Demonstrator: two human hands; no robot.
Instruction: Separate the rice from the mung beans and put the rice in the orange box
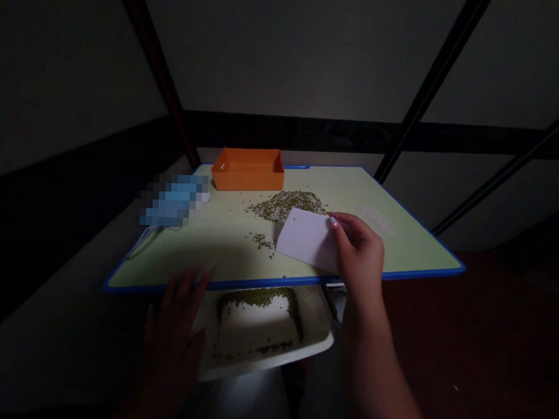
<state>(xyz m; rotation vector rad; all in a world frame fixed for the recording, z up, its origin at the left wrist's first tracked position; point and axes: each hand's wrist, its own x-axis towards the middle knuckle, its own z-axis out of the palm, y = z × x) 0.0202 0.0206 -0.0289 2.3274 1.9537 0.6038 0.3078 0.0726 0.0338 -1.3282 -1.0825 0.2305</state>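
Observation:
My right hand [361, 246] pinches a flat white plastic scraper [308, 238] with a small hole near one corner. The scraper is tilted over the tabletop, just in front of a spread pile of small green beans [291, 204]. A few loose beans [262, 240] lie to the left of it. Under the table's near edge sits a white tray [251, 361], with more green beans along its far and right sides and some scattered at the front. My left hand [177, 331], dim in shadow, is at the tray's left side with its fingers stretched out towards the table edge.
An orange open box [248, 178] stands at the table's back left. A blurred-out blue item [176, 200] with a white cord lies at the left edge. Pale fine grains [374, 218] are spread on the right. The pale green table [415, 251] has a blue rim.

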